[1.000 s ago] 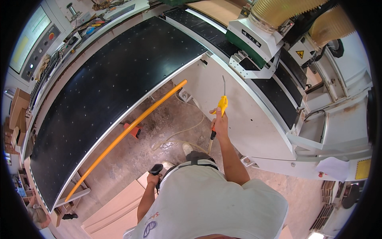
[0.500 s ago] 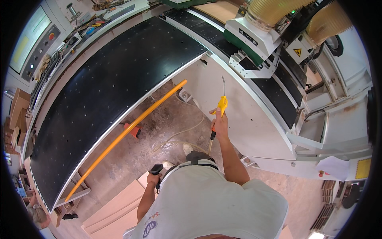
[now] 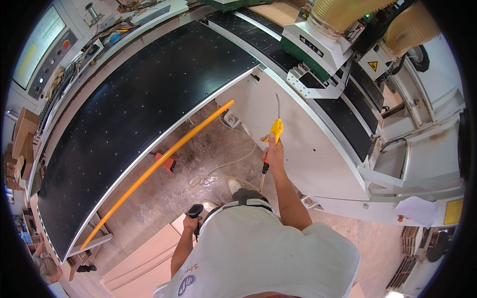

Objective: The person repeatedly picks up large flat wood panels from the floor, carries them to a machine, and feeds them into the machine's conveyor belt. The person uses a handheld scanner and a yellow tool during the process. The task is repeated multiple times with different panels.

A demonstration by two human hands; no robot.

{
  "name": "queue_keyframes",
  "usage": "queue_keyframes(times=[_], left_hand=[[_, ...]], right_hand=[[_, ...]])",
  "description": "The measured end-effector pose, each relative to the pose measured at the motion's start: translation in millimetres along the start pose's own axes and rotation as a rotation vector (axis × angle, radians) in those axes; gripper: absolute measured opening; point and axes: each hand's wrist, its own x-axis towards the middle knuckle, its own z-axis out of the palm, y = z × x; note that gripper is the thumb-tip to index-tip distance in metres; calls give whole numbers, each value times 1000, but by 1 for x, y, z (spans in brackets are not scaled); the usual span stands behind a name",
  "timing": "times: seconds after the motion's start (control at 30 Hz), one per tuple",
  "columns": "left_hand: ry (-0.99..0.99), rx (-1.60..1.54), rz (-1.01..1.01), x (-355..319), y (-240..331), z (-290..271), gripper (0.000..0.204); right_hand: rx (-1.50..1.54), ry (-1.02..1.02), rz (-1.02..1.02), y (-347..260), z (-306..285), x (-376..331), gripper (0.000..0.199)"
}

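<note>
My right hand (image 3: 275, 148) is wrapped round a yellow air blow gun (image 3: 277, 130). Its thin, bent metal nozzle (image 3: 278, 105) points away from me, beside the machine's white side panel. Below the fist, an orange and black coupling joins the gun to a pale hose (image 3: 262, 184). Low by my left hip, my left hand (image 3: 191, 222) grips a black handheld scanner (image 3: 195, 211) with its broad head up. The fingers partly hide the scanner's handle.
A black perforated table (image 3: 144, 94) curves along the left. In front of it runs a yellow bar (image 3: 159, 164). An orange-red foot pedal (image 3: 170, 164) and looping hose lie on the floor. Pale boards (image 3: 144, 263) lie lower left. Upper right stands the machine head (image 3: 315, 49). Another person (image 3: 48, 265) is far left.
Almost nothing differs. The blow gun's nozzle has shifted very slightly left; both hands keep their grips.
</note>
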Motion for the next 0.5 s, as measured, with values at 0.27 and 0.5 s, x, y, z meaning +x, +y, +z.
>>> queue_keyframes(times=[0.27,0.5], left_hand=[[7,-27,9,-4,2,1,48],[-12,-10,-15,-17,15,-6,43]], right_hand=[[7,-12,6,-3,0,-2,44],[-10,-3,11,2,-3,-3,45]])
